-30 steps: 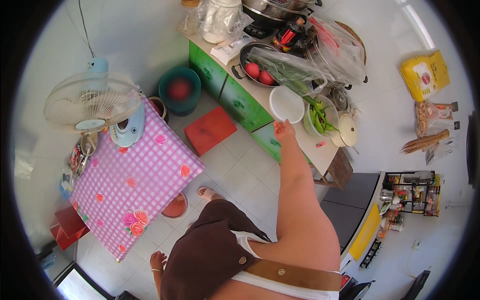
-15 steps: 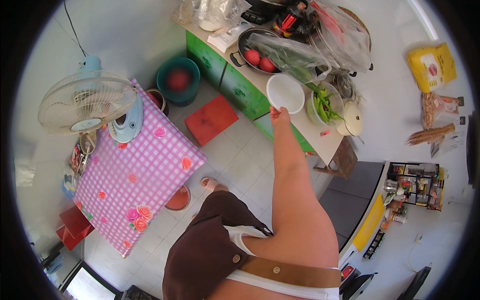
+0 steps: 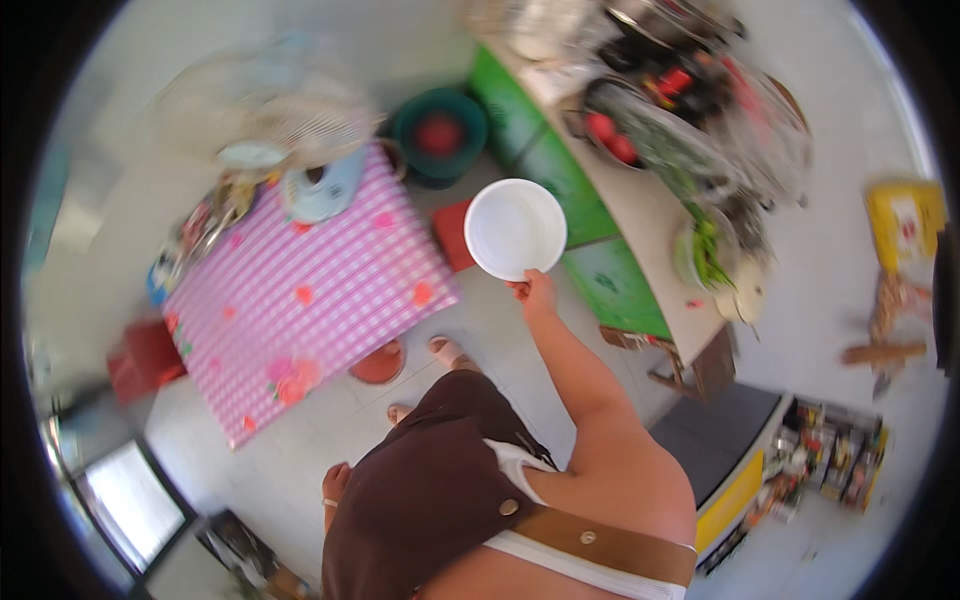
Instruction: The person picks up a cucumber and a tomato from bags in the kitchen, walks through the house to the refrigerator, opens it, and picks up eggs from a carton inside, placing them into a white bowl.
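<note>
Left hand (image 3: pixel 338 482) hangs at lower left, its grip too unclear to tell; right hand (image 3: pixel 536 292), mid-frame, pinches the near rim of the bowl (image 3: pixel 516 229), upper centre; apparently a carrying step, calling next for a level, steady hold.

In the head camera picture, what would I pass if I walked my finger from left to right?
Pink checked tablecloth → white bowl held in the right hand → round red fruits → green peppers → yellow bag.
</note>
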### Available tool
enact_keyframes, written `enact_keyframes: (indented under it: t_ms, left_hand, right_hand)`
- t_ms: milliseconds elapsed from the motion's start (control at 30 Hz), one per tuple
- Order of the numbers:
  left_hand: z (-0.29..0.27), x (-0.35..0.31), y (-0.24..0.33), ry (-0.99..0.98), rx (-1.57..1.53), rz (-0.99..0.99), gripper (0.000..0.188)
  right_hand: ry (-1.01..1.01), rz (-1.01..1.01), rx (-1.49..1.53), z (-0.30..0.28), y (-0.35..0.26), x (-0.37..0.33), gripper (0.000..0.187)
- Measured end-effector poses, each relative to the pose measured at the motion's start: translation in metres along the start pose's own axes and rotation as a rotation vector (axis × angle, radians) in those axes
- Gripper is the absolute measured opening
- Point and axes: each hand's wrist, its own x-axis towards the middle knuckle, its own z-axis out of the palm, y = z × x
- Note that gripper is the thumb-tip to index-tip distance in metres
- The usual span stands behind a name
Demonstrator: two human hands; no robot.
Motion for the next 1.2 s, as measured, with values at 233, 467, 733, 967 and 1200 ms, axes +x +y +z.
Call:
enact_keyframes:
  t_ms: [233, 467, 733, 967, 1200]
  left_hand:
    - [-0.012, -0.073, -0.026, 0.150, -0.098, -0.288, 0.029]
    - [-0.083, -0.138, -0.200, 0.384, -0.683, -0.509, 0.029]
    - [-0.149, -0.181, -0.348, 0.442, -0.708, -0.721, 0.028]
    - [-0.291, -0.133, -0.246, 0.578, -0.612, -0.468, 0.038]
    - [-0.412, -0.163, -0.235, 0.661, -0.470, -0.551, 0.039]
  right_hand:
    - [-0.444, 0.076, -0.401, 0.108, 0.104, -0.088, 0.021]
    - [-0.503, 0.263, -0.613, 0.183, 0.233, -0.196, 0.018]
    - [-0.582, 0.162, -0.903, 0.288, 0.337, -0.315, 0.013]
    - [-0.640, 0.179, -1.089, 0.402, 0.433, -0.374, 0.013]
    - [-0.784, 0.405, -1.202, 0.559, 0.576, -0.480, 0.013]
